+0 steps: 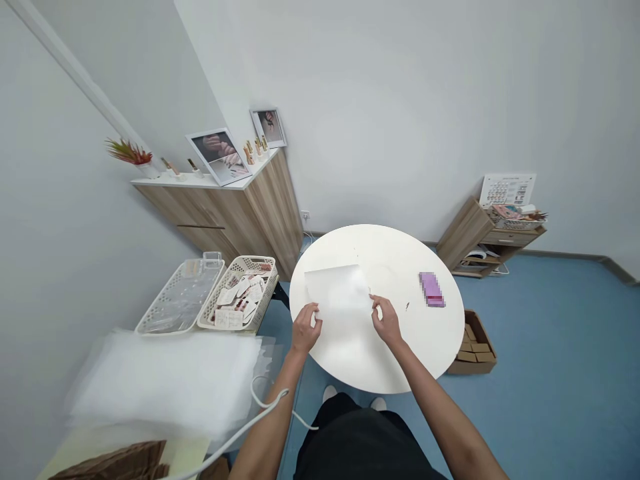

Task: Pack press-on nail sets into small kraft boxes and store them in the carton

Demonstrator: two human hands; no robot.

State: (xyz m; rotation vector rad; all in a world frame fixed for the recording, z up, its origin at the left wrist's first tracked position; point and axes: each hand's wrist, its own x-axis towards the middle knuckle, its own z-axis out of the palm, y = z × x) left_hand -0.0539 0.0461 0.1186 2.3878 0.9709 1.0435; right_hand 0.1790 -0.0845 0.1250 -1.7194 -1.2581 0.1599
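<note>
A translucent white sheet [340, 293], thin and plastic-looking, is spread over the left part of the round white table. My left hand [306, 328] pinches its left edge between thumb and fingers. On the opposite edge, my right hand [385, 319] has thumb and fingertips closed on the sheet. The sheet's near part blends into the white tabletop, so its lower border is hard to make out. Right of my right hand lies a purple rectangular item [431, 289], blurred by pixelation. A small dark mark or scrap [407, 307] shows between them.
The round table [375, 380] stands before me. To the left are a stack of translucent sheets [170, 380], a basket of clear plastic pieces [145, 327] and a basket of cards [273, 280]. A white cable [250, 421] crosses near my left forearm. A carton [493, 357] of brown boxes sits at right.
</note>
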